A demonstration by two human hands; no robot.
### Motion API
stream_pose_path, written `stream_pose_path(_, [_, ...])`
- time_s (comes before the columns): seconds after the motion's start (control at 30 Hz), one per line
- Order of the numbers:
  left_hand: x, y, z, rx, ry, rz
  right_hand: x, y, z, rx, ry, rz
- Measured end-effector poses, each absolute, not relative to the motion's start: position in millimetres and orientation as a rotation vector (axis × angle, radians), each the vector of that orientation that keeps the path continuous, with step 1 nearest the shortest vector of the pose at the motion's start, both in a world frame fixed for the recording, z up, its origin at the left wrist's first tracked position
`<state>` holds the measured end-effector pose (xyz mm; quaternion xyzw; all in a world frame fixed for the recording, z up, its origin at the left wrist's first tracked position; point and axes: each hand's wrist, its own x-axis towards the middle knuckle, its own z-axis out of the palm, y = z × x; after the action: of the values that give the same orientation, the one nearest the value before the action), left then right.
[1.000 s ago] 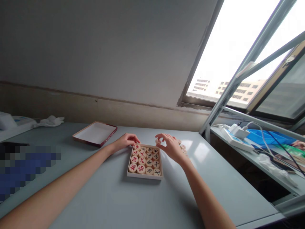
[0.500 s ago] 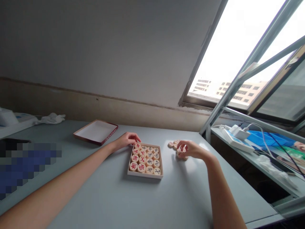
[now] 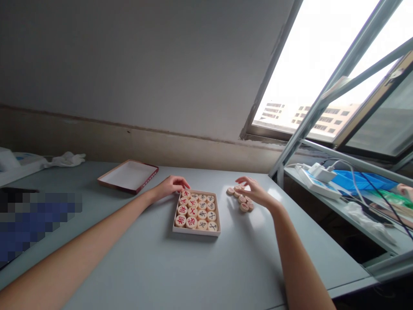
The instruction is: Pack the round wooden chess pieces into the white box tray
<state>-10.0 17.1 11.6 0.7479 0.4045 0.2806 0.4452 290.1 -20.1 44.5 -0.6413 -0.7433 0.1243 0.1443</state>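
Observation:
A shallow white box (image 3: 196, 232) on the table holds rows of round wooden Chinese chess pieces (image 3: 192, 212), red characters on the left and dark ones on the right. My left hand (image 3: 172, 187) is at the box's far left corner, with thumb and fingers curled onto the rim. To the right of the box, several loose chess pieces (image 3: 244, 207) lie in a cluster on the tabletop. Over the far part of that cluster is my right hand (image 3: 254, 190), its fingers apart and nothing visible in them. It partly covers some of the pieces.
An upturned box lid (image 3: 128, 175) with a red side lies behind my left forearm. On the grey table (image 3: 145, 267), a crumpled white item (image 3: 67, 159) sits at the far left. Metal frame bars (image 3: 292, 144) and a shelf with a power strip (image 3: 318, 183) stand at the right.
My right hand has lifted off the near loose pieces and moved back, its fingers opening out. More of the cluster shows. My left hand stays at the box corner.

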Motion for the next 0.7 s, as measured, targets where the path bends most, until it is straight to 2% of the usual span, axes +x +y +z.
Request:
stream_pose_path(0.17, [-8,16,13,1.813,1.004,0.702,256,-9,11,-1.931,-2.269,-0.009])
stream_pose_path(0.3, [-8,16,13,1.799,0.984,0.698,264,-3,-2,-2.007,-2.285,0.016])
stream_pose_path(0.7, [-12,20,7,1.847,0.956,0.711,289,-1,1,-2.261,-2.075,-0.037])
